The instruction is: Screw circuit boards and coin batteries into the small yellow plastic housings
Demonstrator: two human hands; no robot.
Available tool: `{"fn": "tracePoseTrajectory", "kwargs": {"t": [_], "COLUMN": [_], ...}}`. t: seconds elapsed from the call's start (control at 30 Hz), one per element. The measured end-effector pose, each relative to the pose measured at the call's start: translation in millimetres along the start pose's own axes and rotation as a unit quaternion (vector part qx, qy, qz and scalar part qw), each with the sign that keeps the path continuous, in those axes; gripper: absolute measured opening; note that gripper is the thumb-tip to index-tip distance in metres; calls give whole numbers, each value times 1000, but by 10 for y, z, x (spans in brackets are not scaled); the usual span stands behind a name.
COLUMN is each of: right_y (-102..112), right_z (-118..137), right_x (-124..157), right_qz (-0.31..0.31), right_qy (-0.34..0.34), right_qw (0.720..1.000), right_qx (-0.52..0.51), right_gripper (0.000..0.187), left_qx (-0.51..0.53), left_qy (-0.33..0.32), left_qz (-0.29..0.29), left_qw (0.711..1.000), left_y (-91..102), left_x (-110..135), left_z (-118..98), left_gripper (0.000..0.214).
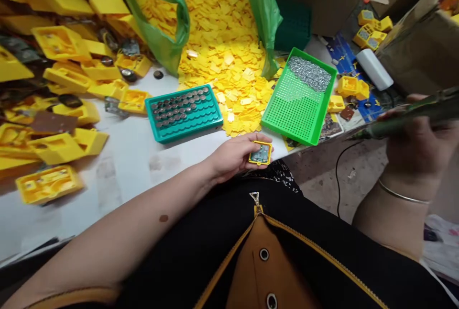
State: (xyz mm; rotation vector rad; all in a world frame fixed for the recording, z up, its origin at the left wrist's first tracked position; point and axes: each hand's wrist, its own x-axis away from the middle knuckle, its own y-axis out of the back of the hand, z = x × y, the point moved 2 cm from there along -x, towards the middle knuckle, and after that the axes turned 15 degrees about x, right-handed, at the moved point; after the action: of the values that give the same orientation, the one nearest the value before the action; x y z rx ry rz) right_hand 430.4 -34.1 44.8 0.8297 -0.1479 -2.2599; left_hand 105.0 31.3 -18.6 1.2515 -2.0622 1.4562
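I see the left hand (pixel 234 155) gripping a yellow plastic case (pixel 259 162), circuit board (pixel 261 153) inside; at right, the right hand (pixel 412 148) grasps a blurred dark tool (pixel 385 127).

Item: small yellow case (pixel 269 154), squarish, shallow; held in the left hand (pixel 238 156), thumb laid over its upper corner on the wrist side, fingers beneath. Open face turned up; a grey-green circuit board (pixel 261 154) is seated within the rim, partly covered by the thumb. A small tab is set on the edge nearest the body.

Item: elongated dark-green tool (pixel 390 125), blurred; gripped in the right hand (pixel 412 148), narrow end pointed leftward out of the grip, well apart from the case.
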Motion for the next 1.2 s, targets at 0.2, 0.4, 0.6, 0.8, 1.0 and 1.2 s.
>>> {"fn": "tracePoseTrajectory", "kwargs": {"t": [0.2, 0.4, 0.6, 0.8, 1.0, 1.2], "right_y": [-665, -1317, -1545, -1582, -1583, -1602], "right_z": [324, 229, 89, 30, -155, -88], "right_x": [-69, -143, -151, -135, -67, -88], "right_qz": [145, 52, 64, 91, 84, 106], "right_qy": [39, 185, 189, 148, 180, 165], "right_qw": [979, 978, 980, 982, 972, 972], "right_qx": [-138, -85, 2, 73, 122, 129], "right_gripper": [39, 33, 37, 38, 41, 34], "left_qx": [-7, 1, 0, 10, 7, -4], "left_qy": [-21, 5, 34, 42, 46, 43], "left_qz": [-14, -32, -25, -11, -6, -11], "left_qw": [1000, 999, 999, 999, 999, 999], "left_y": [-194, -169, -128, -80, -76, -100], "left_x": [-248, -240, -272, -287, -295, -292], "left_z": [12, 0, -11, -3, 3, -2], "left_gripper": [21, 20, 20, 19, 20, 21]}}
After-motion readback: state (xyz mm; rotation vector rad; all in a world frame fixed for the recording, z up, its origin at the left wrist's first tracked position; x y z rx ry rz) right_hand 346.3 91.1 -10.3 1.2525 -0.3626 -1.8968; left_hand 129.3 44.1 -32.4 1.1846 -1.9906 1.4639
